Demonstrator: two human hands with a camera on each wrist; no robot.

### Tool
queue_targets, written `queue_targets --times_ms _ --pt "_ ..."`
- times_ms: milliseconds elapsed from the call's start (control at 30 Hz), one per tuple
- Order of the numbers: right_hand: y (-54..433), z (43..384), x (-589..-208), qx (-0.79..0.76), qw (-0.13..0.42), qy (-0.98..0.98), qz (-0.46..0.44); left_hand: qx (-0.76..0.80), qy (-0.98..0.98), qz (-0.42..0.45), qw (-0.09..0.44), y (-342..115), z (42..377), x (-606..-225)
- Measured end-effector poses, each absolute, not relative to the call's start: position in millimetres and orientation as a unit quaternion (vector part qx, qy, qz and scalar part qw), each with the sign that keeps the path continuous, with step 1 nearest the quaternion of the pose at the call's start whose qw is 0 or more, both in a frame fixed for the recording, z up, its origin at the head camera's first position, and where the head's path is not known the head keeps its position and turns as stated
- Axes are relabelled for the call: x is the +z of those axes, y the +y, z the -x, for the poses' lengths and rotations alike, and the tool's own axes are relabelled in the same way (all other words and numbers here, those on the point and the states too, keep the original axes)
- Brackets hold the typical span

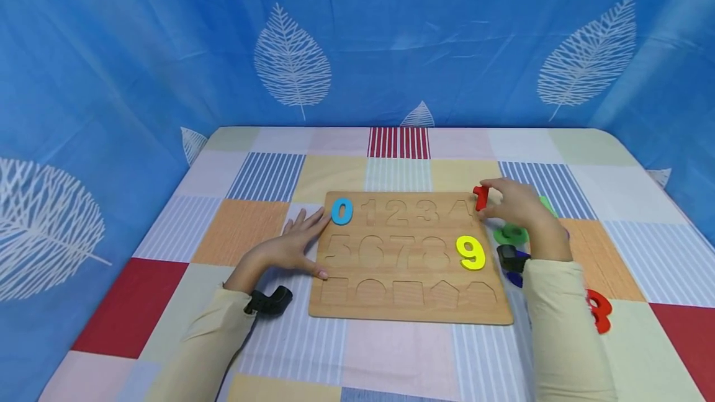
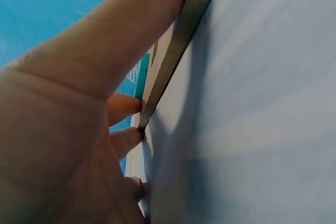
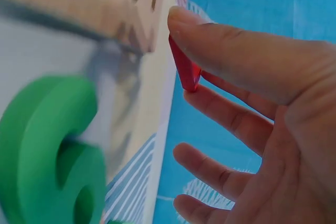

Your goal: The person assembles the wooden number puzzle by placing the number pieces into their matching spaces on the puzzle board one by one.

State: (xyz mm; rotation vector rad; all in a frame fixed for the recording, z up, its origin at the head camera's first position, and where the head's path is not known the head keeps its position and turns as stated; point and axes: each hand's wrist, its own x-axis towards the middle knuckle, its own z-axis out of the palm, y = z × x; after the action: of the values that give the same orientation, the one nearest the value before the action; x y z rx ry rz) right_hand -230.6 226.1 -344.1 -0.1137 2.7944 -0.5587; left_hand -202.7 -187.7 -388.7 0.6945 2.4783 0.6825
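- Right hand [image 1: 516,205] has a red 1 [image 1: 481,198] pinched between thumb and fingertips, right around the far right corner of the wooden board [image 1: 410,315]. Other fingers are just stuck out loose.
- Left hand [image 1: 287,248] isn't gripping anything, fingers spread apart, thumb and fingertips against the board's left edge.
- Blue 0 [image 1: 336,211] sits at the far left of the board, real close to the left fingertips.
- Yellow 9 [image 1: 479,257] is over on the right side, middle row.
- Green 6 [image 3: 34,145] is off the board, just right of it. Some dark blue bit [image 1: 515,279] nearby is mostly hidden by the wrist gear.
- Red number piece [image 1: 602,312] pokes out near right, past the sleeve [image 1: 564,327], so can't tell which digit.
- All on a desk with a patchwork cloth [image 1: 396,358].
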Motion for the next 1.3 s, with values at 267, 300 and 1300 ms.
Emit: queue_targets --times_ms 267,300,1300 --pt "193.8 234.2 -337.1 -0.199 0.124 0.97 0.067 0.246 0.905 -0.256 0.235 -187.9 205.3 -383.9" --pt "189.0 234.8 -336.5 -0.199 0.12 0.97 0.073 0.247 0.904 -0.257 0.235 -187.7 205.8 -383.6" --pt "64.9 248.9 -343.5 -0.215 0.128 0.955 0.161 0.247 0.903 -0.253 0.244 -189.5 204.4 -385.6"
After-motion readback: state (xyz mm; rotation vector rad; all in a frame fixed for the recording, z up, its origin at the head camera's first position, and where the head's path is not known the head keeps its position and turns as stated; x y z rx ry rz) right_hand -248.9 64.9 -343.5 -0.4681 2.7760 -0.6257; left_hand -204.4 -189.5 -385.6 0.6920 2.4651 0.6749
